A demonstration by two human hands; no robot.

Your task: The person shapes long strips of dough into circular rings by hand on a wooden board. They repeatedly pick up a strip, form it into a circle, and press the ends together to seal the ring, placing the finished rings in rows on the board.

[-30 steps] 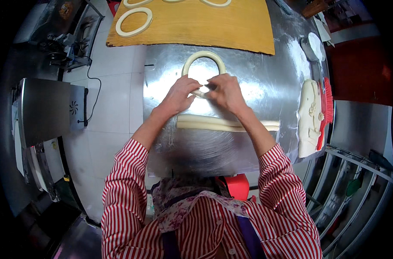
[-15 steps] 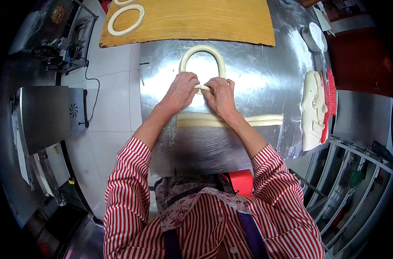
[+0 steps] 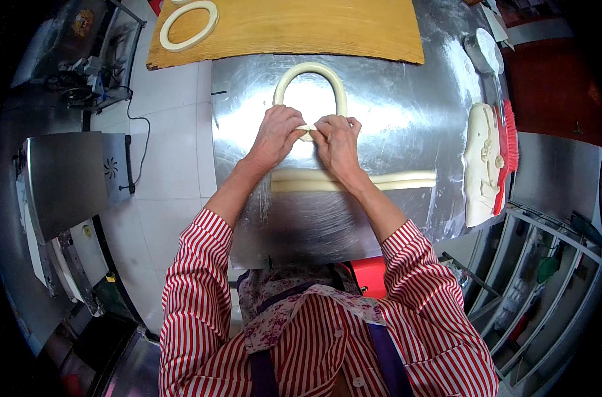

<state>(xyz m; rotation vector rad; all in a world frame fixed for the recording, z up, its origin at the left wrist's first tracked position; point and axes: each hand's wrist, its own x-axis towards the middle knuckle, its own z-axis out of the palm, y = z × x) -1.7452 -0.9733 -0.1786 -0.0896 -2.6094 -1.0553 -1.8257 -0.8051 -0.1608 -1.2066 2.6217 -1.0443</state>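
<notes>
A rope of pale dough (image 3: 309, 68) is bent into a loop on the shiny metal table (image 3: 248, 86). Its two ends meet at the near side, between my hands. My left hand (image 3: 279, 134) pinches one end, with thumb and fingers closed on it. Opposite it, my right hand (image 3: 338, 142) is closed on the other end, the thumb pressing at the joint. Fingers hide part of where the ends come together. Two straight dough strips (image 3: 397, 180) lie side by side closer to me, running partly under my right forearm.
Beyond the loop, a wooden board (image 3: 314, 30) carries a finished-looking dough ring (image 3: 206, 30) at its left. Along the table's right edge are a lump of dough (image 3: 476, 165), a red-bristled brush (image 3: 509, 142) and a scoop (image 3: 484, 53) with white powder.
Both hands remain at the joint, and the dough ends have been pressed closer together. The whole view has shifted slightly.
</notes>
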